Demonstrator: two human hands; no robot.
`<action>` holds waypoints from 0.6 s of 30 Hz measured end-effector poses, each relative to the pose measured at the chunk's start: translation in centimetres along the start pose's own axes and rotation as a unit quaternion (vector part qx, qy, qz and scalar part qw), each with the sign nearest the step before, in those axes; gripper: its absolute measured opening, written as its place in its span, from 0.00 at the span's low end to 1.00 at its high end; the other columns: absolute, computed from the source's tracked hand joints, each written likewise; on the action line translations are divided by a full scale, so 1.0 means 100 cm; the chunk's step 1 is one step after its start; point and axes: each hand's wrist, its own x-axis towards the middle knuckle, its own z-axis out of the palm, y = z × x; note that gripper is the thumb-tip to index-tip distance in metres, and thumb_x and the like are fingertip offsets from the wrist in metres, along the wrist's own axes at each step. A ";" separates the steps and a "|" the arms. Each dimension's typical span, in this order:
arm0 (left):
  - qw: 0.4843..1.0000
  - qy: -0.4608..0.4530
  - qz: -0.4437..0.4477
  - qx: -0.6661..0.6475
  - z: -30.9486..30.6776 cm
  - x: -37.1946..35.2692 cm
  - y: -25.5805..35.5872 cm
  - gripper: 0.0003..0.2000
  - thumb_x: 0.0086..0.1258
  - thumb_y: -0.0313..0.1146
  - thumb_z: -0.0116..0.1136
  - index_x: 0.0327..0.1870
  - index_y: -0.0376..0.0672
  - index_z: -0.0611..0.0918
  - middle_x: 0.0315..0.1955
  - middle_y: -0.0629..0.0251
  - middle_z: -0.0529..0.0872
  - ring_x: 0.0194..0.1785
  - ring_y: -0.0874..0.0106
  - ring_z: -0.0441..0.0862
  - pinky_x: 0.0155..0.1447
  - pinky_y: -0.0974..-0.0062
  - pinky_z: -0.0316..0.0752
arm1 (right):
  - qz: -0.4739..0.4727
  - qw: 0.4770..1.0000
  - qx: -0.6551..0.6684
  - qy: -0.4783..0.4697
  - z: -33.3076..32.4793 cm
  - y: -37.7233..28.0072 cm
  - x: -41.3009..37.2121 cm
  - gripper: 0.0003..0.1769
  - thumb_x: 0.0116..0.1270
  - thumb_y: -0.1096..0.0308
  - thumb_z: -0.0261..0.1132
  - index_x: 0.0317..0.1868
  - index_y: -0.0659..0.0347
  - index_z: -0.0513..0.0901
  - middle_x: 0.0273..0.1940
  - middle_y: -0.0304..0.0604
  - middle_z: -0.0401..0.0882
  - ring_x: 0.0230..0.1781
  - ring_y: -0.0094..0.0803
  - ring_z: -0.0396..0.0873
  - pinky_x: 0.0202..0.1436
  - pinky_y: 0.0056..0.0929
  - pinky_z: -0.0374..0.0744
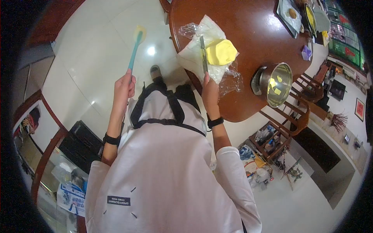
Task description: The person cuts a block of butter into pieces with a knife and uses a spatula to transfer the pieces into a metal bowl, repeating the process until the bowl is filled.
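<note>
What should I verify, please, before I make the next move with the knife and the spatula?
1. Left hand grips the spatula: ok.
2. Right hand grips the knife: ok.
3. Butter block lies on the white wrapper: ok.
4. Metal bowl holds butter pieces: ok.
5. A hand free to steady the block: not ok, both hold tools.
6. Blade touching the block: cannot tell from this angle.

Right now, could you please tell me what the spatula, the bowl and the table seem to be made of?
Spatula: probably plastic or silicone, smooth-looking, judging by its even teal handle and pale yellowish head. Bowl: likely polished stainless steel, given its silvery, reflective wall. Table: apparently reddish-brown wood, perhaps veneer, with a glossy varnish suggested by bright reflections.
</note>
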 end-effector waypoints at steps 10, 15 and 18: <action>0.997 -0.065 0.027 0.042 0.013 -0.017 0.016 0.22 0.79 0.52 0.47 0.26 0.46 0.74 0.14 0.82 0.59 0.17 0.87 0.54 0.22 0.84 0.48 | 0.088 0.946 0.283 -0.132 -0.054 0.015 0.003 0.20 0.78 0.60 0.50 0.32 0.69 0.74 0.19 0.50 0.68 0.19 0.44 0.69 0.26 0.40 0.70; 0.971 -0.207 0.061 0.101 0.060 -0.045 0.049 0.22 0.80 0.49 0.47 0.26 0.44 0.74 0.13 0.81 0.62 0.16 0.87 0.56 0.21 0.84 0.50 | 0.171 0.898 0.404 -0.040 -0.109 0.018 -0.008 0.30 0.79 0.48 0.50 0.19 0.57 0.70 0.13 0.29 0.60 0.11 0.18 0.58 0.14 0.20 0.56; 0.951 -0.274 0.035 0.140 0.097 -0.060 0.060 0.23 0.80 0.49 0.47 0.25 0.42 0.75 0.13 0.81 0.62 0.16 0.87 0.56 0.21 0.84 0.50 | 0.249 0.874 0.418 -0.009 -0.145 0.043 -0.019 0.31 0.79 0.50 0.49 0.21 0.64 0.73 0.16 0.38 0.66 0.18 0.26 0.64 0.24 0.30 0.66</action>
